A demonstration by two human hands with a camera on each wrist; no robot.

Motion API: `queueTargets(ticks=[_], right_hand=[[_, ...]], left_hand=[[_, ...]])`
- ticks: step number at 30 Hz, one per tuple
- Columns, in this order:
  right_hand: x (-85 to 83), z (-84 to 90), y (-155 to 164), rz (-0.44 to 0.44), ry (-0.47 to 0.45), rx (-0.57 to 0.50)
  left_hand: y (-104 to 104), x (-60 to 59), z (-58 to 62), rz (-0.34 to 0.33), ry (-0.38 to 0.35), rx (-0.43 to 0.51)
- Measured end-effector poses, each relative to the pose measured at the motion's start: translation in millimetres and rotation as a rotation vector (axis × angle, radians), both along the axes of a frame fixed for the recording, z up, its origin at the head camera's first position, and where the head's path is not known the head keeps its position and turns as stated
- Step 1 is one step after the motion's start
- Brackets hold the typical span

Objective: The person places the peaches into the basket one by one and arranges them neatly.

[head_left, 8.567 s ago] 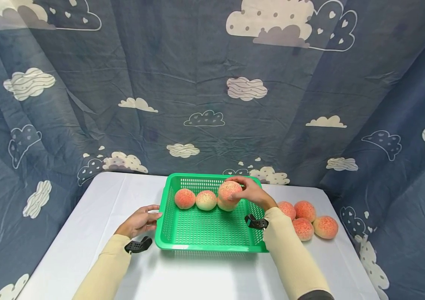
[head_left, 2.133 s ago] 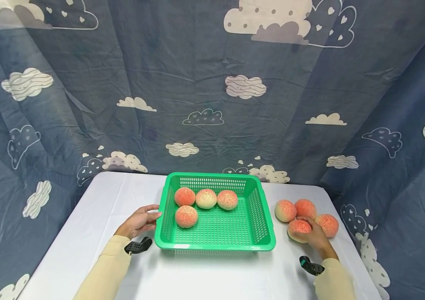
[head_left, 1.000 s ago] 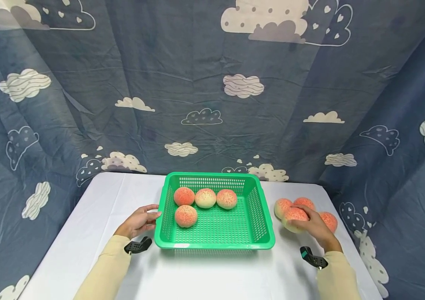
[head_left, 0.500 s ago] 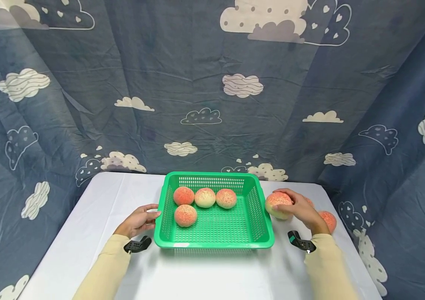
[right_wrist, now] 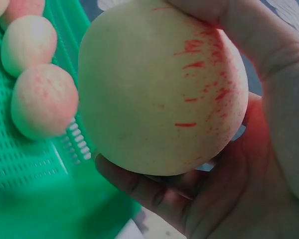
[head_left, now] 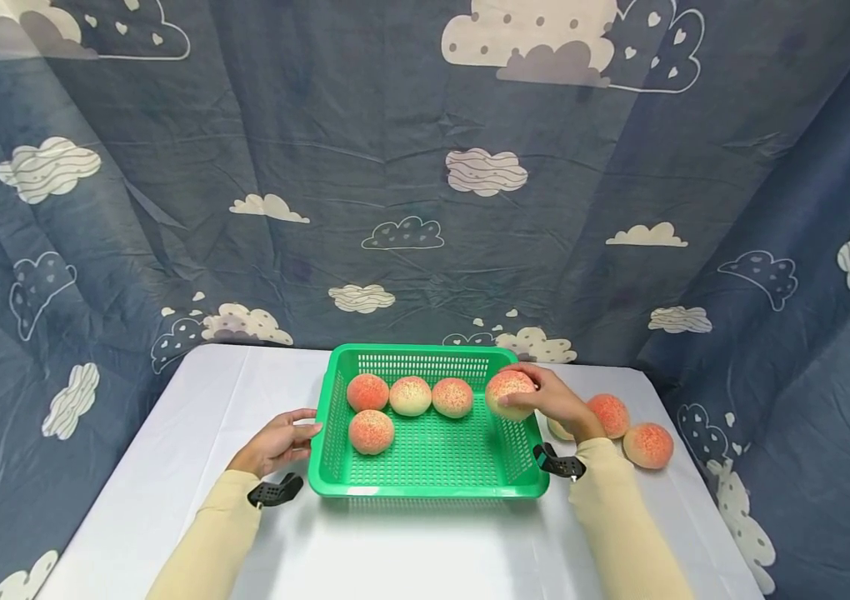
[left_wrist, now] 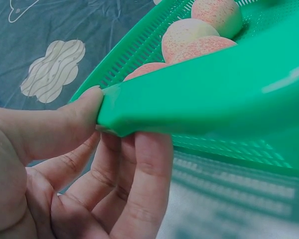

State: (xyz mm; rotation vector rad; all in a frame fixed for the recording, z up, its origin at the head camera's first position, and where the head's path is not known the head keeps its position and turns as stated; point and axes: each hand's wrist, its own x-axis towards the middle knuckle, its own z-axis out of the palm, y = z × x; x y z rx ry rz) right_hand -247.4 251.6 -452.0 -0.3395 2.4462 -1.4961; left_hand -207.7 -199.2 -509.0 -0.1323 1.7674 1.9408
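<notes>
My right hand (head_left: pixel 562 402) grips a peach (head_left: pixel 507 393) over the right side of a green plastic basket (head_left: pixel 425 492). In the right wrist view this peach (right_wrist: pixel 154 89) is pale with red flecks, fingers and thumb wrapped about it. At the left end of the basket, my left hand (head_left: pixel 275 443) pinches the rim; in the left wrist view the thumb is on one side of the rim (left_wrist: pixel 189 99) and fingers lie beneath. Inside the basket, a back row holds a red peach (head_left: pixel 368 392), a pale peach (head_left: pixel 410 396) and a speckled peach (head_left: pixel 452 397). Another peach (head_left: pixel 371 432) lies in front, at the left.
Right of the basket on the white table (head_left: pixel 410 558) lie a red peach (head_left: pixel 608 414), another peach (head_left: pixel 648 445) nearer the edge, and a third peach (head_left: pixel 557 430) mostly hidden behind the right hand. A dark curtain (head_left: pixel 395 267) with cloud prints hangs behind the table.
My right hand has picked up a peach from the group on the right and carried it left over the basket. Earlier it set the front-left peach in. The left hand stays at the rim.
</notes>
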Motion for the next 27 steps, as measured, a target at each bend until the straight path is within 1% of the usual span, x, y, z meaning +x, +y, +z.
queueTargets(ticks=[3, 6, 7, 10, 15, 19, 27], right_hand=[[-6.2, -3.5, -11, 0.022, -0.022, -0.008], [-11.2, -6.2, -23, 0.044, -0.042, -0.028], [-12.7, -7.4, -27, 0.052, -0.044, -0.036], [-17.0, -11.4, -39, 0.056, -0.040, -0.041], [-22.5, -19.7, -57, 0.055, -0.044, -0.030], [-23.8, -25.8, -71, 0.060, -0.073, -0.043], [-22.1, -38.5, -98, 0.044, -0.128, -0.037]], left_hand=[[-1, 0.8, 0.8, -0.019, 0.019, 0.014], [-1, 0.0, -0.2, -0.010, 0.009, -0.002], [0, -0.6, -1.0, 0.002, 0.002, -0.021], [1, -1.8, -2.5, 0.012, -0.008, -0.037], [1, -1.7, -0.6, 0.013, -0.006, -0.031], [2, -1.8, -0.6, 0.012, -0.003, -0.037], [1, -2.7, -2.9, 0.014, -0.001, -0.036]])
